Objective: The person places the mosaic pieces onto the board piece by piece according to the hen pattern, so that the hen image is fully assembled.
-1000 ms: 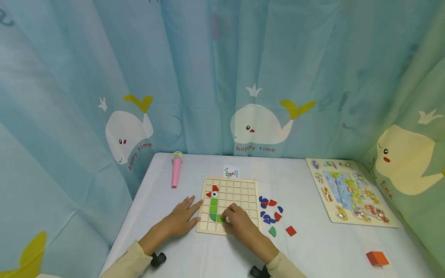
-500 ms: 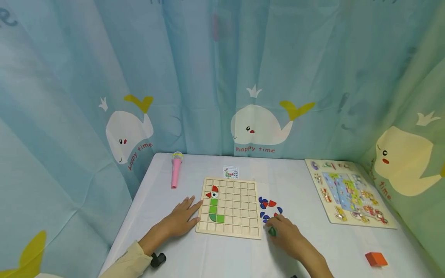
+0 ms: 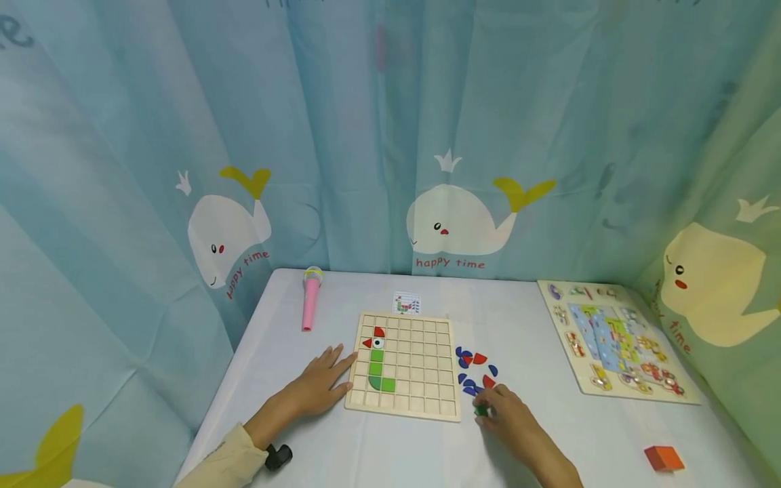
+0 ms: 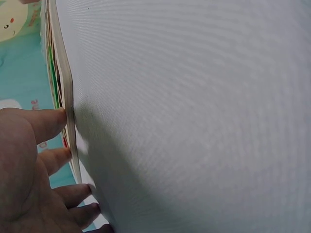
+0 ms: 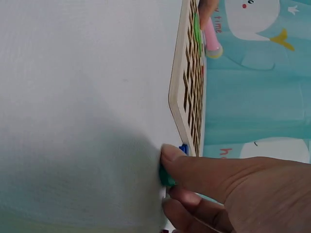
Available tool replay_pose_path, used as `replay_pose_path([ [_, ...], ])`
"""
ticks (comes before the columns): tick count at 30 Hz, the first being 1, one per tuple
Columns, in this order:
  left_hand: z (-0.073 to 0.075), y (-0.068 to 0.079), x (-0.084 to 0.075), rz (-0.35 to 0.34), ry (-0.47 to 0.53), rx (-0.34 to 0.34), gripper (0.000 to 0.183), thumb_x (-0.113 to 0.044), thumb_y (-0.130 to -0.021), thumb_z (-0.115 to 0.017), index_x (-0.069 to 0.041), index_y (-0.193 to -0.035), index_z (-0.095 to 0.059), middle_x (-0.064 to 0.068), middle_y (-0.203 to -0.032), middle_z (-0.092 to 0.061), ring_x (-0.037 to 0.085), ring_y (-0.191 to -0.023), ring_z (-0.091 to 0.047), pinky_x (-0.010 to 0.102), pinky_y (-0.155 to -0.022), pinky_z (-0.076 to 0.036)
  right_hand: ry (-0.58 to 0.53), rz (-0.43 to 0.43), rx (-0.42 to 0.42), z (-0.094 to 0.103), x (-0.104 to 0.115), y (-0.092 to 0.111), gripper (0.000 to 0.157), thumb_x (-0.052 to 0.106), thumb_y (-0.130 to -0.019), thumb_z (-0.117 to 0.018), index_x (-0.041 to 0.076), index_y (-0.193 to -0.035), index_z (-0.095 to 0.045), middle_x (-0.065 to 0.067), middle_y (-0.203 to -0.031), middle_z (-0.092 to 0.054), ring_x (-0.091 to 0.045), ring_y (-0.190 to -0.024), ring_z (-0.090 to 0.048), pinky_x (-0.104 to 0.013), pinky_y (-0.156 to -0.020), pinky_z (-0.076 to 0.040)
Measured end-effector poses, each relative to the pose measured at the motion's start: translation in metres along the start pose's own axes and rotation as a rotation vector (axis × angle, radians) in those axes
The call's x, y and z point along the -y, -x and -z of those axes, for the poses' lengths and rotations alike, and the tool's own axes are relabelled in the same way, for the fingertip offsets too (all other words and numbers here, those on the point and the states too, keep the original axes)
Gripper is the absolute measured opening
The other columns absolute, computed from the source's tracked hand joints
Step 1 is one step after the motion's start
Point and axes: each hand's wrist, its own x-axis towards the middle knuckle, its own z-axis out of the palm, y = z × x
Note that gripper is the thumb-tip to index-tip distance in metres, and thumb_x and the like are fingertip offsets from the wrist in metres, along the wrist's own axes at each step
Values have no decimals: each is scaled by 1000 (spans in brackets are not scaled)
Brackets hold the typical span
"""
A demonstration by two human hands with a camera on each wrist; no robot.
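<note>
My left hand [image 3: 318, 385] lies with fingers spread on the table, its fingertips at the left edge of a wooden grid board [image 3: 422, 369]. In the left wrist view, the thumb and a finger touch the board's side [image 4: 68, 92]. Beyond the board's right edge, my right hand [image 3: 509, 417] pinches a green quarter-circle piece [image 5: 165, 177] between thumb and fingers, low over the cloth. Set in the board are green squares [image 3: 376, 368], a green quarter circle [image 3: 375, 383], an eye piece [image 3: 378, 343], a red triangle [image 3: 367, 343] and a red quarter circle [image 3: 379, 331].
Blue half-circle pieces [image 3: 493, 371] and red quarter circles [image 3: 481, 359] lie loose right of the board. A picture card [image 3: 407, 303] is behind it, with a pink toy microphone [image 3: 310, 305] back left. Rightward are a picture puzzle [image 3: 586, 352] and an orange block [image 3: 664, 459].
My right hand has let go of a green square, now in the board's lower row, and moved right to take hold of the green quarter circle. The left hand has stayed put.
</note>
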Motion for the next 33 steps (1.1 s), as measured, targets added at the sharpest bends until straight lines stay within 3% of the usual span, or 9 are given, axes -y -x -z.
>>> replay_pose_path([
  [14,0,0,0,-1,-6,-7,62,-37,-109,-57,-18,-165,-38,20,-173,-26,44,-160,-21,63,-127,-23,-13,-46,54,5,0,6,24,6,-88,-84,11,-108,-72,-2,-104,-60,-16,-93,-61,-43,-91,-60],
  [23,1,0,-1,-1,-9,-5,62,-37,-109,-57,-18,-165,-38,20,-173,-26,44,-160,-21,63,-127,-23,-16,-37,-3,-3,1,3,21,8,-88,-84,12,-106,-73,-2,-103,-59,-15,-91,-57,-40,-87,-59],
  [33,1,0,-1,4,-4,0,63,-38,-109,-57,-18,-166,-37,19,-173,-25,43,-161,-19,62,-128,-22,-18,34,-75,-8,7,-12,20,11,-88,-84,11,-104,-73,-1,-97,-57,-14,-87,-54,-36,-79,-55],
])
